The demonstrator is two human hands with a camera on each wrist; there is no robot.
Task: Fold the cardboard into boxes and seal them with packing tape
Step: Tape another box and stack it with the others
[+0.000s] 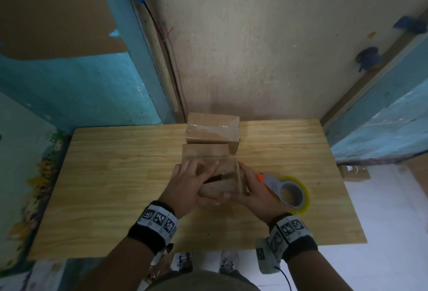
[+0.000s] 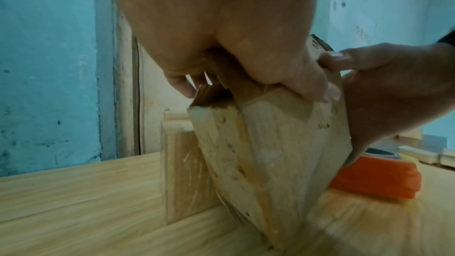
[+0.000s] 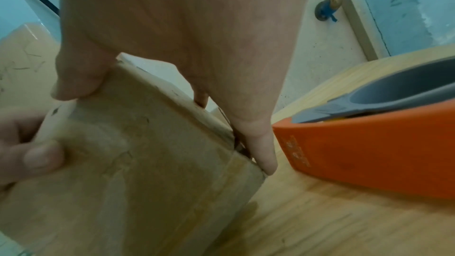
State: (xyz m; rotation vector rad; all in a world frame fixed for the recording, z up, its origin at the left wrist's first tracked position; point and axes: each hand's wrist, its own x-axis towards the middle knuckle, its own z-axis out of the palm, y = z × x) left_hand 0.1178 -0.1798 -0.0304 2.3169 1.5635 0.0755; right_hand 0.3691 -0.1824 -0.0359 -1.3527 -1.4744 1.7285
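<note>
Between both hands (image 1: pixel 192 179), probably unsealed box (image 1: pixel 220 188).

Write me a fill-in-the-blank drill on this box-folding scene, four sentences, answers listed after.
1. Both hands hold the unfinished cardboard box, whose flaps are not yet ____.
2. The tape dispenser lies on the table beside the ____ hand.
3. The dispenser's body is grey and ____.
4. The left hand grips the box; behind it stand ____ taped boxes.

Answers: taped; right; orange; two

brown cardboard box (image 1: pixel 222 175), orange-grey tape dispenser (image 1: pixel 275 183), light woodgrain table (image 1: pixel 115 175)
</note>
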